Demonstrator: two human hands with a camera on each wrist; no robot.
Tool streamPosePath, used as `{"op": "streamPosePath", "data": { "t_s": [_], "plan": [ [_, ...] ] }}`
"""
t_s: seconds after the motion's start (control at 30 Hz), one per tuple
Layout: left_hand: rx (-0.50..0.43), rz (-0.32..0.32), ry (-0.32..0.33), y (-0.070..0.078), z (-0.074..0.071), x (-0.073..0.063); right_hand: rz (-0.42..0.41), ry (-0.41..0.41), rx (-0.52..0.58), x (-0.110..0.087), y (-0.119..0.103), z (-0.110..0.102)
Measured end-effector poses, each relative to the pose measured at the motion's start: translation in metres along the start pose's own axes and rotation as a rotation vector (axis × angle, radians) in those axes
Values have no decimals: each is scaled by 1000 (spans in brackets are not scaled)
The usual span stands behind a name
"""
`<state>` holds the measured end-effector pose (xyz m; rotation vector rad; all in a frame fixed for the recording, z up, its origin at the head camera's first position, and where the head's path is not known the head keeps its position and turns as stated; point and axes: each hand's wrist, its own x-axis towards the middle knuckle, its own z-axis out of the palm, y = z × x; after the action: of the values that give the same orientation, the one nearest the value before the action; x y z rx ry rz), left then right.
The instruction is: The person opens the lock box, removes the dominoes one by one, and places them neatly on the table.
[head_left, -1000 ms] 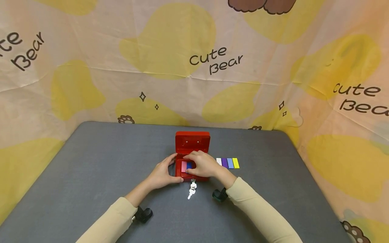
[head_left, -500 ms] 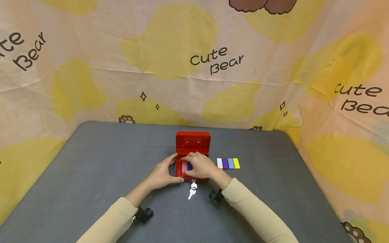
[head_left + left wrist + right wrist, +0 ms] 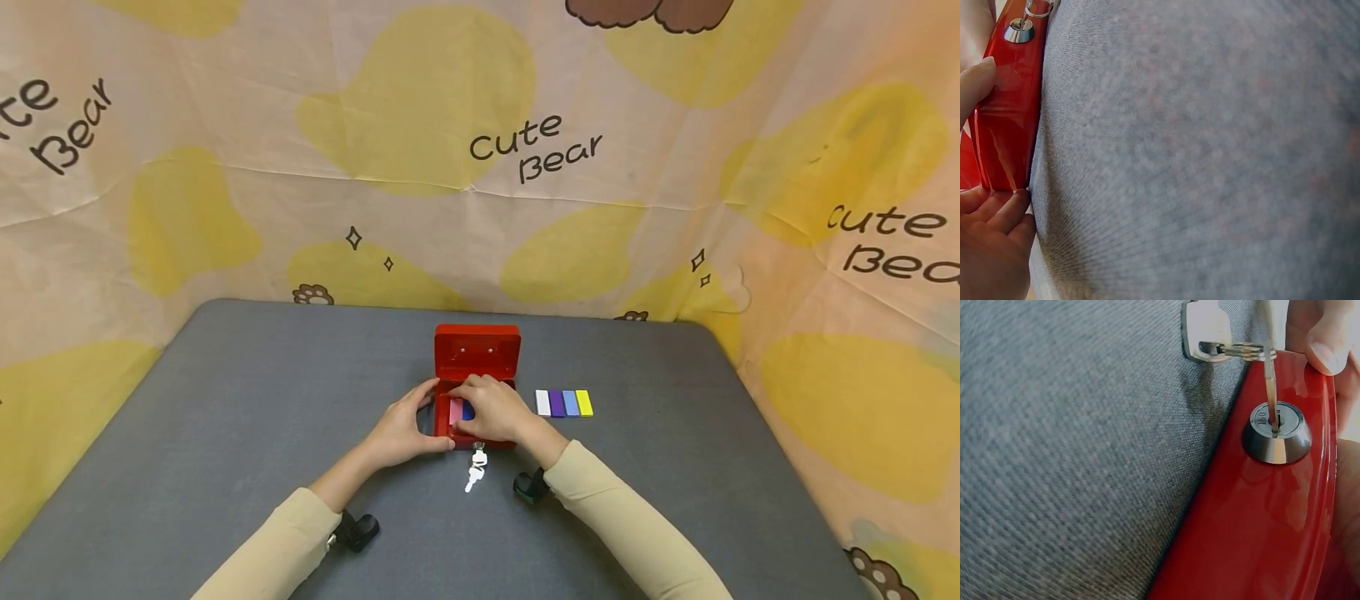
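A small red cash box (image 3: 477, 354) stands with its lid raised in the head view. My left hand (image 3: 397, 429) grips its left side, thumb at the front corner and fingers behind. In the left wrist view the fingertips (image 3: 1013, 209) press against the box end. My right hand (image 3: 497, 412) reaches inside, with thumb and fingertips at the two ends of a pink block (image 3: 455, 410). Beside it lies a dark blue block (image 3: 468, 410), partly covered by that hand. A key sits in the front lock (image 3: 1277, 434), with a second key (image 3: 1207, 331) hanging from its ring.
To the right of the box, a white block (image 3: 543, 403), a purple block (image 3: 557, 404), a light blue block (image 3: 572, 403) and a yellow block (image 3: 584, 403) lie in a row on the grey table (image 3: 300, 375). A printed cloth (image 3: 412, 108) hangs behind.
My right hand has shifted slightly left inside the box, its thumb moving from the blue block toward the pink one. More of the white block shows. The left hand keeps its place.
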<state>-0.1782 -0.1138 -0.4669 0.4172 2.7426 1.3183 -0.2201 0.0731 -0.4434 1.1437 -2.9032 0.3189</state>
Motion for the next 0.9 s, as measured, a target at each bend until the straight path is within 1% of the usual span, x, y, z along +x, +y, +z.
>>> {"op": "streamPosePath", "data": {
  "t_s": [0.27,0.43,0.7,0.9],
  "plan": [
    [0,20,12,-3,1,1,13,5,-35,1,-2,1],
    [-1,20,13,-3,1,1,25,6,-52,1,-3,3],
    [-6,17,5,-3,1,1,17,25,-57,1,-3,3],
    [-3,13,3,-2,0,1,15,23,-48,1,-2,3]
  ]
}}
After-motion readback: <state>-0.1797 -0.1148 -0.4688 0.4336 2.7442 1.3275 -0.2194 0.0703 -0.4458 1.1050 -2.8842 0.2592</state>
